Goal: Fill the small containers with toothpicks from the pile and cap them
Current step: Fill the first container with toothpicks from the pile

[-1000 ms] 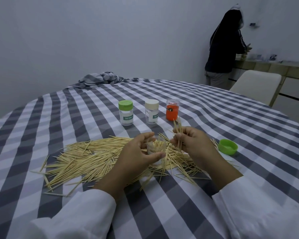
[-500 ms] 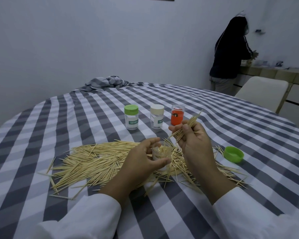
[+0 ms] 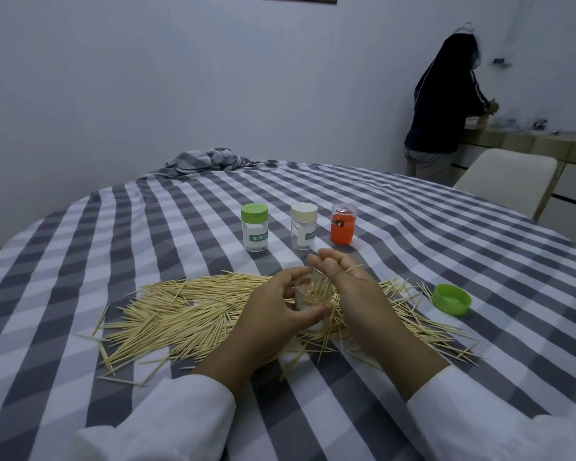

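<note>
We see the left hand curled round a small clear container, holding it upright on the toothpick pile with thumb and fingers wrapped about its wall. Toothpicks stand inside the container, their tips poking above its rim. The right hand is just beside it on the other side, fingers loosely spread and raised over the mouth, with a toothpick lying across them; the fingers look relaxed rather than pinching. The pile spreads out to the left of the left hand and runs under both wrists to the right. A loose green cap lies well to the right of the right hand, open side up, on the checked tablecloth. Beyond the hands stand three more: a green-capped container, a cream-capped container and an orange container. Far off to the right a person in dark clothes stands at a counter.
</note>
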{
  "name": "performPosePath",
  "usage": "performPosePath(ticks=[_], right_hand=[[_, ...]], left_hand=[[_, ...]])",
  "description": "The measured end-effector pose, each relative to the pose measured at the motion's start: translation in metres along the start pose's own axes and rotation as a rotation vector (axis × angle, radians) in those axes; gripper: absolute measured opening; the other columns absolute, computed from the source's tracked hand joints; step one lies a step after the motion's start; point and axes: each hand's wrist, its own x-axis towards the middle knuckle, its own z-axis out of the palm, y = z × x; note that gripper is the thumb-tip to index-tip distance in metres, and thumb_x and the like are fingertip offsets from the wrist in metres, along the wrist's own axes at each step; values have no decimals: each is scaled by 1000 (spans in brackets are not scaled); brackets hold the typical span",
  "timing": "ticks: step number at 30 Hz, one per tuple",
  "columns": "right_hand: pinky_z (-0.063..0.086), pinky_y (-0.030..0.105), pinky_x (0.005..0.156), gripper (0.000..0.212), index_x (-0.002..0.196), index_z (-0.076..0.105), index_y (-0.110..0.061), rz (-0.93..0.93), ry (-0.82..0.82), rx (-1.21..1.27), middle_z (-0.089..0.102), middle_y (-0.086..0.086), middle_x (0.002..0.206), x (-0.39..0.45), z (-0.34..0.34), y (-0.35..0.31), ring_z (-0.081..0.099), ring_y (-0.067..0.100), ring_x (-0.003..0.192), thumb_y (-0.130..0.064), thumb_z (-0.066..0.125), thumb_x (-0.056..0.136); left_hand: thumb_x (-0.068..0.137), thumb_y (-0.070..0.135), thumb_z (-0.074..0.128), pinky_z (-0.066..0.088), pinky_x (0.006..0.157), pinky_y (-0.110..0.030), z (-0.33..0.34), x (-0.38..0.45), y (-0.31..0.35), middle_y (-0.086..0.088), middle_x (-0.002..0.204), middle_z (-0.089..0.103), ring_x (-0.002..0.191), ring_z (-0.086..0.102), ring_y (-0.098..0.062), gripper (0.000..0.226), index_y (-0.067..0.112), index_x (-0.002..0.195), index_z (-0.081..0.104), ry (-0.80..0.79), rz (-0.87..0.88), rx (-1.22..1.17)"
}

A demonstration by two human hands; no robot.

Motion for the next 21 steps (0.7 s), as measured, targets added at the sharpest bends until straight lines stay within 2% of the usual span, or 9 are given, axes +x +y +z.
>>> performPosePath(ticks=[3, 5, 7, 11, 14, 16, 19, 21], right_hand=[[36, 15, 68, 30, 128, 49, -34, 22, -16, 2, 51, -12, 130, 0, 0, 1, 47, -2, 103, -33, 41, 99], [39, 20, 75, 34, 133, 44, -35, 15, -10, 11, 48, -13, 134, 0, 0, 1, 43, 3, 116, -34, 40, 99], [41, 28, 85, 34, 132, 43, -37, 12, -4, 23, 47, -12, 136, 1, 0, 2, 42, 6, 121, -36, 41, 98], [46, 37, 94, 32, 129, 48, -37, 58, 14, -14, 49, -8, 133, 2, -2, 4, 46, 11, 121, -37, 43, 98], [41, 31, 93, 24, 119, 54, -37, 55, 6, -34, 55, -6, 129, 6, -8, 3, 49, 10, 120, -34, 43, 98], [39, 32, 97, 26, 121, 55, -32, 59, -12, -143, 59, -4, 126, 8, -19, 1, 51, 10, 119, -30, 43, 98], [42, 27, 88, 36, 132, 49, -24, 98, -91, -441, 55, -3, 131, 7, -39, -4, 49, 11, 117, -18, 46, 97], [42, 29, 96, 49, 140, 40, -21, 131, -164, -664, 48, -1, 139, 6, -50, -2, 47, 13, 122, -11, 51, 94]], left_hand=[[68, 30, 84, 56, 87, -32, 0, 0, 0, 17, 116, 61, 104, 63, -3, 71, 29, 132, 51, 1, 3, 3], [69, 27, 84, 56, 86, -29, 0, -1, 0, 16, 115, 61, 103, 63, -3, 72, 29, 132, 51, 0, 1, -3], [69, 25, 84, 56, 86, -27, 0, -1, 1, 15, 115, 62, 102, 64, -3, 70, 29, 131, 51, 1, 4, -5], [69, 26, 84, 56, 85, -25, 0, -2, 3, 23, 107, 59, 101, 63, 0, 71, 29, 131, 51, -2, 0, -4], [67, 28, 84, 56, 85, -29, -1, -2, 3, 20, 111, 60, 101, 63, -3, 71, 30, 130, 52, 3, -3, 1], [67, 27, 84, 56, 85, -29, -1, -2, 4, 20, 110, 61, 99, 64, -3, 71, 29, 130, 52, 7, -13, -11], [67, 25, 84, 56, 87, -30, -2, -2, 5, 18, 112, 61, 100, 64, -2, 72, 27, 131, 51, 12, -23, -14], [68, 25, 84, 55, 87, -30, -3, -2, 6, 16, 115, 60, 102, 62, -3, 73, 26, 133, 50, 13, -32, -7]])
